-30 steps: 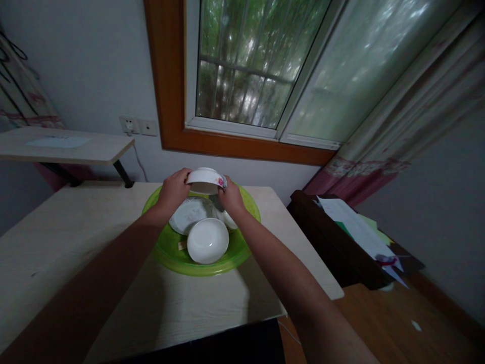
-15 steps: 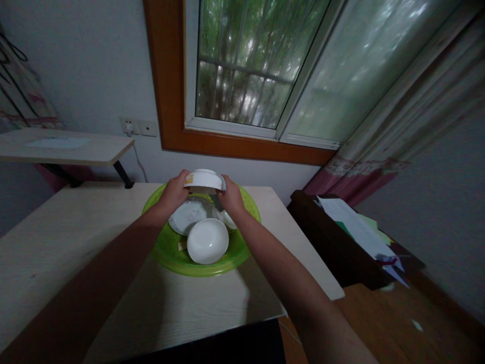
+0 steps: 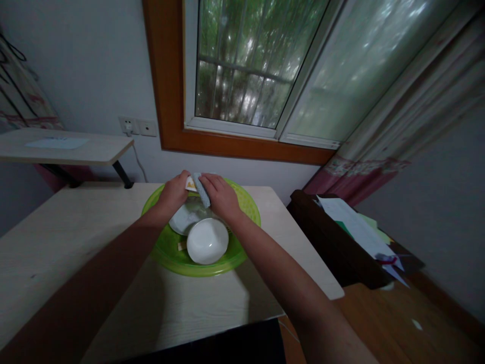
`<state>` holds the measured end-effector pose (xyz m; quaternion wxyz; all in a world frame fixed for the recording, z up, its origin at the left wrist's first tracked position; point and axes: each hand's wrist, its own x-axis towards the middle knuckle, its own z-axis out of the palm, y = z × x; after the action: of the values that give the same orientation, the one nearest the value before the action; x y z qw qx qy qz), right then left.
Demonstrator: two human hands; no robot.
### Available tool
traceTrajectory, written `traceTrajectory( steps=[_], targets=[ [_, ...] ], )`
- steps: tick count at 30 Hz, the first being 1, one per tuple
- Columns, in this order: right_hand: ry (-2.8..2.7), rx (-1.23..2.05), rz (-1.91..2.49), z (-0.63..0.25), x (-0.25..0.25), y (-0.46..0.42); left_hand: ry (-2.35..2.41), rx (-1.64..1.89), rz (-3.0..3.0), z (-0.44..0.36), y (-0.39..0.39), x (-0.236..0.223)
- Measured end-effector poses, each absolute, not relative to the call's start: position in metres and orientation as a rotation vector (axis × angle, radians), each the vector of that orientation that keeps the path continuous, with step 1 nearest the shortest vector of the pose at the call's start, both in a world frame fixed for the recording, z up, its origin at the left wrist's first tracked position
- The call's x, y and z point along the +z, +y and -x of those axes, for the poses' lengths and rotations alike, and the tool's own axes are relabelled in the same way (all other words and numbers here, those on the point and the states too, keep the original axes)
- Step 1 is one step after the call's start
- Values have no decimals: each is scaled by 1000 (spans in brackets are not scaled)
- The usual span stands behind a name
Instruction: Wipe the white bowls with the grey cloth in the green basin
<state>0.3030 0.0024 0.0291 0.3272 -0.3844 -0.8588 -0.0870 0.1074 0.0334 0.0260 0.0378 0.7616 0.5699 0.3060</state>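
Above the far side of a green plastic basin (image 3: 212,269), my left hand (image 3: 175,194) grips a white bowl (image 3: 190,184) with a yellow pattern by its side. My right hand (image 3: 223,197) is closed on a grey-blue cloth (image 3: 202,190) and presses it against that bowl, covering most of it. Below my hands, a plain white bowl (image 3: 208,241) rests tilted in the basin, its inside facing me. A whitish dish (image 3: 182,218) lies behind it, partly hidden by my hands.
The basin stands on a pale wooden table (image 3: 125,303). A raised shelf (image 3: 68,146) is at the left, near a wall socket (image 3: 138,127). Right of the table, papers (image 3: 356,227) lie on a dark brown piece of furniture (image 3: 322,242). A window (image 3: 250,65) is ahead.
My right hand has moved left with the cloth, from the bowl's right side across its outside. The bowl is now mostly covered; my left hand has stayed nearly in place.
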Motion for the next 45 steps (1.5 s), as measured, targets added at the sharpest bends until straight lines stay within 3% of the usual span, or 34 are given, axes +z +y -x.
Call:
traceTrajectory(
  steps=[18, 45],
  targets=[
    [-1965, -66, 1140, -318, 22, 19, 1603, 1400, -2214, -100, 35, 26],
    [-1606, 499, 1084, -323, -1, 43, 1413, 1256, -2291, -105, 40, 21]
  ],
)
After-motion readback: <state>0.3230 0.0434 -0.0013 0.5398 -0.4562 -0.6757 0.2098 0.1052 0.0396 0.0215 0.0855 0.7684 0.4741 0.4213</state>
